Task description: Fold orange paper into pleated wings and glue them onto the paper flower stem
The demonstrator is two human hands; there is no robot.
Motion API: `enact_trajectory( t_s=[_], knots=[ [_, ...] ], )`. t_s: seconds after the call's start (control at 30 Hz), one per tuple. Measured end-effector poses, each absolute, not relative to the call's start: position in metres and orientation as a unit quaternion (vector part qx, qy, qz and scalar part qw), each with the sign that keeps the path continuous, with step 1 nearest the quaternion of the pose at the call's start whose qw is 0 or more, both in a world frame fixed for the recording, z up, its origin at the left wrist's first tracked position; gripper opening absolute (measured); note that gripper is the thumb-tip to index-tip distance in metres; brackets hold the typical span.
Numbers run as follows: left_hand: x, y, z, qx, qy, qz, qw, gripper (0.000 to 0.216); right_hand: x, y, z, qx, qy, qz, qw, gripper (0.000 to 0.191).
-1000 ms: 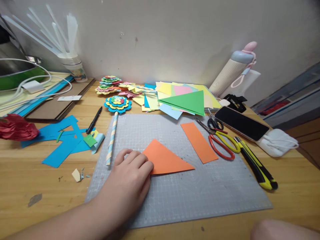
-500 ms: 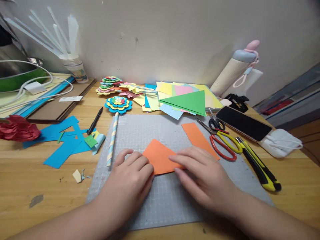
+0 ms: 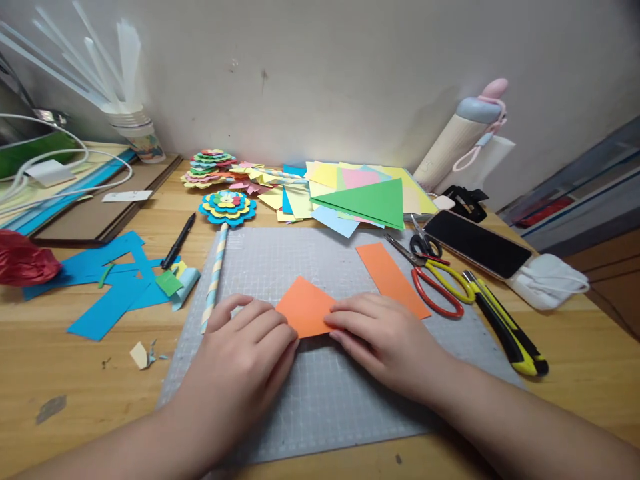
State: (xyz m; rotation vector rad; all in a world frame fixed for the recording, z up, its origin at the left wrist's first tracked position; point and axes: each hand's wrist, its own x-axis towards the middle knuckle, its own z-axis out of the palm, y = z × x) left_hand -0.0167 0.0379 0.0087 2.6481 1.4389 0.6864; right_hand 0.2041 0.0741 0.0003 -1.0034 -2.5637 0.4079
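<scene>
A folded orange paper triangle [image 3: 305, 310] lies on the grey cutting mat [image 3: 320, 393]. My left hand [image 3: 245, 360] lies flat on the mat with its fingertips pressing the paper's left corner. My right hand [image 3: 385, 337] rests on the paper's right part, fingers stretched out and pressing it down. An orange paper strip [image 3: 390, 277] lies on the mat just beyond my right hand. A striped paper stick with a layered paper flower [image 3: 227, 207] runs along the mat's left edge.
Red-and-yellow scissors [image 3: 440, 287], small black scissors [image 3: 425, 245], a yellow utility knife [image 3: 505, 323], a phone [image 3: 475, 243] and a white mask [image 3: 547, 280] lie at right. Coloured paper sheets [image 3: 360, 193] sit at the back. Blue scraps [image 3: 110, 287] and a pen [image 3: 177, 240] lie at left.
My right hand came in from the lower right and settled on the orange triangle, covering its right point. My left hand kept its place on the paper.
</scene>
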Motion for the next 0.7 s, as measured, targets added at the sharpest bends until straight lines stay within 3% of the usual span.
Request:
enact_trajectory(
  t_s=[0.17,0.3,0.4,0.5,0.7],
  knots=[
    [-0.017,0.036,0.013,0.855,0.455,0.249,-0.016,0.014,0.205,0.072,-0.001,-0.399,-0.884,0.115,0.216,0.031],
    [-0.017,0.036,0.013,0.846,0.469,0.252,-0.022,0.015,0.207,0.071,0.008,-0.439,-0.808,0.097,0.38,0.025],
    [-0.017,0.037,0.013,0.843,0.48,0.241,-0.014,0.015,0.207,0.069,0.012,-0.403,-0.794,0.131,0.436,0.019],
    [-0.018,0.037,0.012,0.847,0.481,0.226,-0.012,0.017,0.206,0.068,0.009,-0.387,-0.802,0.181,0.418,0.019],
    [-0.019,0.035,0.013,0.848,0.49,0.199,-0.013,0.016,0.202,0.07,-0.003,-0.402,-0.828,0.258,0.294,0.016]
  ],
)
